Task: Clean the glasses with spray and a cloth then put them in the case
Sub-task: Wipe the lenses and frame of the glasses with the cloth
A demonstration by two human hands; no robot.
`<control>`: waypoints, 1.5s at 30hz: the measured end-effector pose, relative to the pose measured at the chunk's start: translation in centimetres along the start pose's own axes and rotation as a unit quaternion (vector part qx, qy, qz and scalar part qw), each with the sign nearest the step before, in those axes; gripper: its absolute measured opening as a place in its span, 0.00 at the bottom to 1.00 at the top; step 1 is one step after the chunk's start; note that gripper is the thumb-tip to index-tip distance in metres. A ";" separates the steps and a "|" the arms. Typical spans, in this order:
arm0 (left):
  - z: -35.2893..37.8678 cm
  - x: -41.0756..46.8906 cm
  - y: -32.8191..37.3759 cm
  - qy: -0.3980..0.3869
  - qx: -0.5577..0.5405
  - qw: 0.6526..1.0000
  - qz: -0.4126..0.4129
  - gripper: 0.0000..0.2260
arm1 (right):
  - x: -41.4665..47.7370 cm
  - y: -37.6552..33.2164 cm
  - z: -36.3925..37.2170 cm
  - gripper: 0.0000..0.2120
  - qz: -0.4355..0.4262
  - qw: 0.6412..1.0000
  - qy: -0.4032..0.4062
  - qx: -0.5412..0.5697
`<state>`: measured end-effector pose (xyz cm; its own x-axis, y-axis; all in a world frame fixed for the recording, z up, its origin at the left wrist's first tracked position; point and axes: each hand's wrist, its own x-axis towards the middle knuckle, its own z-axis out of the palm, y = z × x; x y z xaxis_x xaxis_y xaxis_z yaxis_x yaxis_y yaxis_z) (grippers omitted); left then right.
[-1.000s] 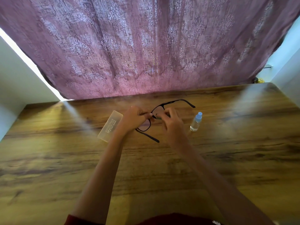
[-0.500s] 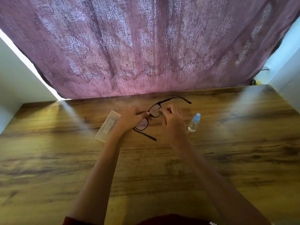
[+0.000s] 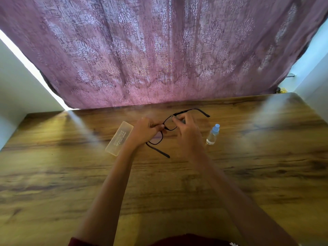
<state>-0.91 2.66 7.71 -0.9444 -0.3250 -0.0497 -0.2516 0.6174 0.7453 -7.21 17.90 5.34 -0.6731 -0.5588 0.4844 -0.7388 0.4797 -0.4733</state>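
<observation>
head: glasses [image 3: 156, 139] in pinch of left hand [image 3: 145, 131], right hand [image 3: 188, 134]

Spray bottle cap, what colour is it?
The spray bottle cap is light blue; the head view shows it.

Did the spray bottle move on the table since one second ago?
No. The spray bottle stands upright in the same place, as far to the right of the case as before.
</observation>
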 end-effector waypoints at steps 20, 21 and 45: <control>0.1 -0.1 -0.3 -0.007 -0.021 1.000 -0.010 0.08 | -0.6 0.3 0.0 0.14 -0.078 0.995 -0.037 0.044; 0.2 -0.1 -0.2 -0.004 -0.013 1.000 -0.009 0.08 | -0.5 0.2 0.1 0.14 -0.076 0.996 -0.036 0.042; 0.6 0.7 -0.8 0.077 -0.075 0.982 -0.157 0.09 | -1.6 -1.8 -0.7 0.10 0.231 0.830 -0.137 0.489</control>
<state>-1.53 2.39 6.68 -0.7796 -0.5934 -0.2003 -0.4805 0.3615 0.7990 -4.77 18.39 5.93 -0.7461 -0.6648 -0.0377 0.0659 -0.0173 -0.9977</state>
